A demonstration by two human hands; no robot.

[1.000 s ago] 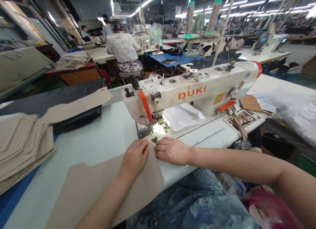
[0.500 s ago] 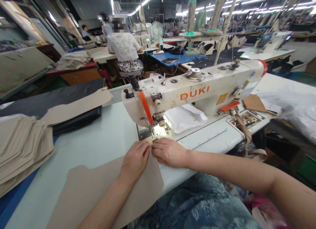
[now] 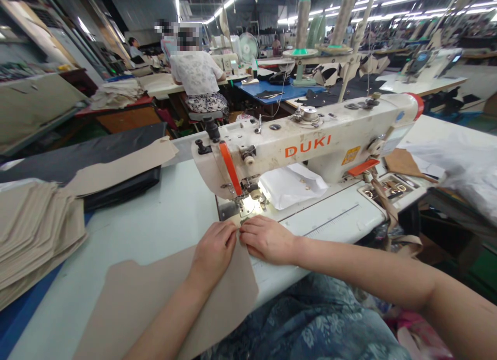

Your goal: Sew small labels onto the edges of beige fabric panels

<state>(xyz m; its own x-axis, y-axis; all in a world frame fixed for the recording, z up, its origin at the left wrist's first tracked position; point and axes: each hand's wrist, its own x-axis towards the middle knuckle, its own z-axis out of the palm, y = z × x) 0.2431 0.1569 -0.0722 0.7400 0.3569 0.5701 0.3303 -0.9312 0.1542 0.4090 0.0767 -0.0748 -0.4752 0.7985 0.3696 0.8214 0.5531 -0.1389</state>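
A large beige fabric piece (image 3: pixel 135 292) lies flat on the pale sewing table, its top end running up to the lit needle area of a sewing machine (image 3: pixel 306 147). My left hand (image 3: pixel 213 248) rests over the fabric with closed fingers, pinching its upper end just in front of the presser foot. Beside it, almost touching, my right hand (image 3: pixel 267 238) is closed too, fingertips at the fabric's edge. Both hands partly hide that end of the piece. The needle tip is too small to make out.
Stacked beige pieces (image 3: pixel 34 235) lie at left, near a black folded sheet (image 3: pixel 93 147) with one piece on top. A white bag (image 3: pixel 295 186) sits under the machine arm. Right of it is a tray of metal rings (image 3: pixel 388 189). A person (image 3: pixel 197 72) sits ahead.
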